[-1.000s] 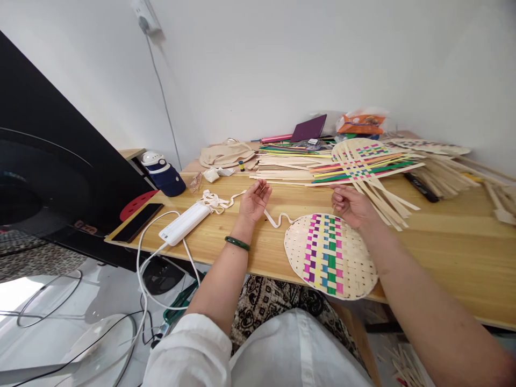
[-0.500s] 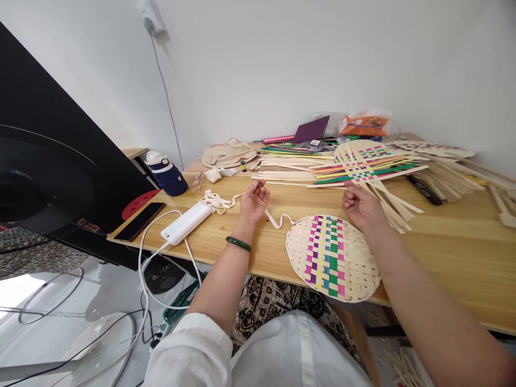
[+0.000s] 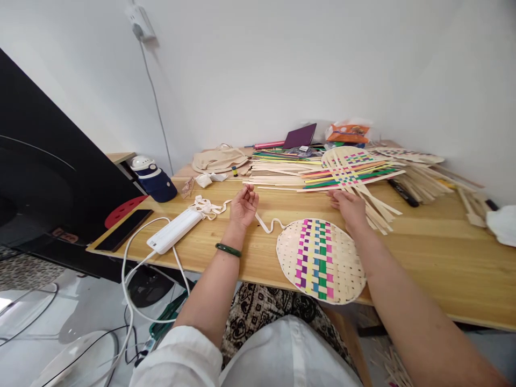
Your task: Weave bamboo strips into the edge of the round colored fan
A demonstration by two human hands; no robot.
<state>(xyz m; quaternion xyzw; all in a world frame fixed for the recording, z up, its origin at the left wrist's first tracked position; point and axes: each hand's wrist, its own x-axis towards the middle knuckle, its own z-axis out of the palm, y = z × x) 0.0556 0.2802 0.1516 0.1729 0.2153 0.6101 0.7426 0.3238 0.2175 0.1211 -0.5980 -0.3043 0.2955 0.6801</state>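
Observation:
On the table's front edge lies an oval woven fan of pale strips with pink, purple, yellow, blue and green bands and a white bound rim. A white cloth tape trails from its left rim, passes behind my left wrist and bunches up further left. Above the table my left hand is raised, palm up, its fingertips pinched together. My right hand hovers by the fan's upper right edge, also with thumb and fingers pinched. Whatever sits between the fingertips of either hand is too small to make out.
Behind the hands lie loose bamboo strips and a partly woven piece. A black marker is at right. To the left are a white power strip, a phone and a blue jug. A thread spool stands further back.
The whole view has shifted, so everything appears further left. My right hand's fingers look a little straighter than before. The fan stays in its place on the table.

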